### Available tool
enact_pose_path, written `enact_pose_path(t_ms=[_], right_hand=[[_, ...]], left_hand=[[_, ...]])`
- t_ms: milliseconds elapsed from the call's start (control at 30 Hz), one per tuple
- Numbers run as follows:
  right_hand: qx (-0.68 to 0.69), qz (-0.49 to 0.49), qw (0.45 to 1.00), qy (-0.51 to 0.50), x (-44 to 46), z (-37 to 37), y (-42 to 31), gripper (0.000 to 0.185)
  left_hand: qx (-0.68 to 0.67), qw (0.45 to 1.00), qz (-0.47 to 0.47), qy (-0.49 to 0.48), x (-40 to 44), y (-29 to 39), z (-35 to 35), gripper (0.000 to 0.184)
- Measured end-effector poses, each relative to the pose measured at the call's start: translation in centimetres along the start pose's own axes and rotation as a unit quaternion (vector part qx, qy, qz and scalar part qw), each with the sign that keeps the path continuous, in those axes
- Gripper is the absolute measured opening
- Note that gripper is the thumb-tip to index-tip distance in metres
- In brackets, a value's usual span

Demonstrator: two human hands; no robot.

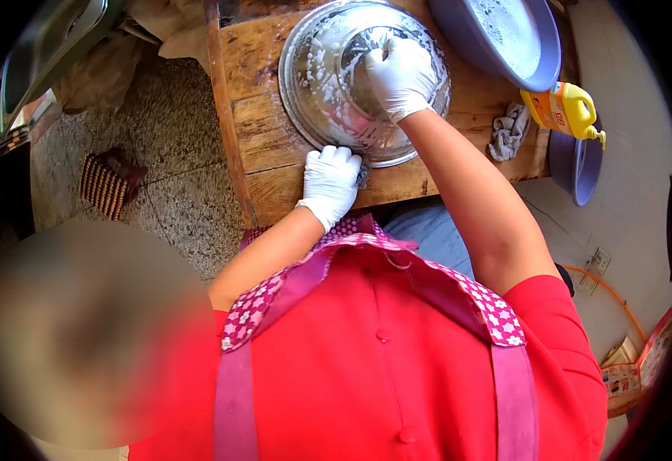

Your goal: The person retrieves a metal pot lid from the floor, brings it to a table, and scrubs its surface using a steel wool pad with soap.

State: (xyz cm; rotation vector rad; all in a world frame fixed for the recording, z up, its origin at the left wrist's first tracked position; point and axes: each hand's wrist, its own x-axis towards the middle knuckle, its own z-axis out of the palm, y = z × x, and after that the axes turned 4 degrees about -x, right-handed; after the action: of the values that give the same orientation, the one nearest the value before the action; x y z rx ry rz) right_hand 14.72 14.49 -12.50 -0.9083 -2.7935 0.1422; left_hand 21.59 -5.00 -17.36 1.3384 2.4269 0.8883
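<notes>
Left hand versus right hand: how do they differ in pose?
The left hand closes on a dark scrubber at the near rim of the soapy metal lid; the right hand is clenched at the lid's centre. The right reaches farther forward than the left. Both wear white gloves.

Right hand [403, 74] white-gloved, fingers curled, arm [478, 188] extended forward, left hand [330, 184] also gloved, nearer the torso [374, 346], seemingly closed

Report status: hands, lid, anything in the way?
Right hand closed at center of metal lid, sudsy. Left hand gripping dark scrubber by near rim. Lid on wooden table; purple basin close on its right.
</notes>
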Motion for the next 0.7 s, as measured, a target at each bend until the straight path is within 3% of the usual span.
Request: enact_pose_path(t_ms=[100, 133, 233, 333, 433, 500, 567, 633, 700], right_hand=[[-0.006, -0.009, 1.0, 0.02, -0.1, 0.4, 0.3, 0.026], [-0.006, -0.008, 1.0, 0.02, 0.1, 0.4, 0.2, 0.026], [-0.024, 0.003, 0.999, -0.024, -0.3, 0.3, 0.3, 0.025], [-0.036, 0.012, 0.999, -0.015, 0.1, 0.5, 0.2, 0.025], [-0.029, 0.006, 1.0, -0.006, 0.1, 0.3, 0.2, 0.025], [-0.033, 0.01, 0.999, -0.014, 0.1, 0.1, 0.2, 0.025], [-0.035, 0.013, 0.999, -0.024, 0.2, 0.2, 0.2, 0.024], [-0.034, 0.015, 0.999, -0.028, 0.2, 0.2, 0.1, 0.024], [-0.037, 0.024, 0.999, -0.027, 0.3, 0.3, 0.2, 0.024]], left_hand=[[0.026, 0.998, -0.055, -0.034, 0.4, -1.7, -1.8, 0.01], [0.021, 0.996, -0.086, 0.012, 0.5, -2.7, -2.5, 0.014], [0.056, 0.97, -0.236, 0.031, 1.7, -5.6, -3.9, 0.026], [0.044, 0.959, -0.28, -0.022, 4.4, -6.6, -4.9, 0.033], [0.034, 0.96, -0.275, -0.031, 3.1, -4.6, -4.4, 0.05], [-0.026, 0.979, -0.184, 0.086, 1.1, -3.3, -3.9, 0.066], [-0.062, 0.988, -0.085, 0.112, -0.2, -2.7, -4.0, 0.062], [-0.077, 0.995, -0.012, 0.058, -0.3, -3.3, -2.6, 0.034], [-0.088, 0.995, 0.032, 0.022, 0.2, -3.9, -1.9, 0.031]])
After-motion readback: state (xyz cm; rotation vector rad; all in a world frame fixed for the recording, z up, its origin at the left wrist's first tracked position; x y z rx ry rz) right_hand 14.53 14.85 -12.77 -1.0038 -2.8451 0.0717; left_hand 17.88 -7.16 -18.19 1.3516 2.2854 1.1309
